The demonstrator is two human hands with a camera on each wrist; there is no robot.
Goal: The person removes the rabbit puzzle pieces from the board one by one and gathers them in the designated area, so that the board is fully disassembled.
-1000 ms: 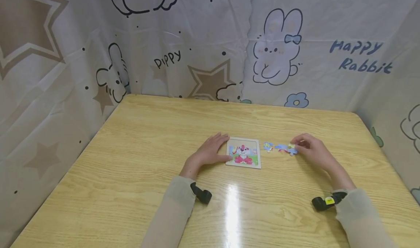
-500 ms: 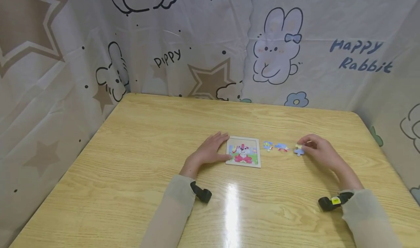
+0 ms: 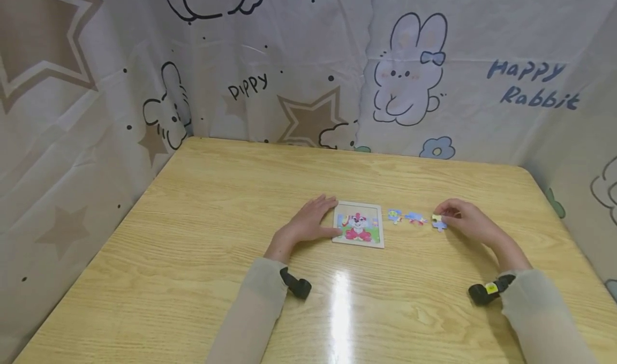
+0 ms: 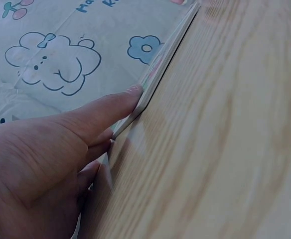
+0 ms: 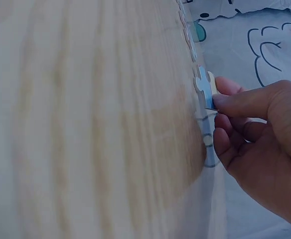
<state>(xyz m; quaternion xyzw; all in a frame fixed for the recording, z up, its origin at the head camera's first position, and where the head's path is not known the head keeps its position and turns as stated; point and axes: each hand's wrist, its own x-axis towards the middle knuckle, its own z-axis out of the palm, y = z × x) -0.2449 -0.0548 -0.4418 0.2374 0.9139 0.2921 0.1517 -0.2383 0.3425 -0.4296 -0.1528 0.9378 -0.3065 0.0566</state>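
Head view: one blue-yellow piece (image 3: pixel 439 225), pinched in my right hand (image 3: pixel 466 222); frame (image 3: pixel 381 226) to that hand's left, past flower piece (image 3: pixel 394 214) and red-blue piece (image 3: pixel 414 217) in a row; my left hand (image 3: pixel 309 219) nearer, fingers extended, touching the frame's left side. Surface: wood-grain table (image 3: pixel 409 300). Room: printed curtain (image 3: pixel 299 43) behind.
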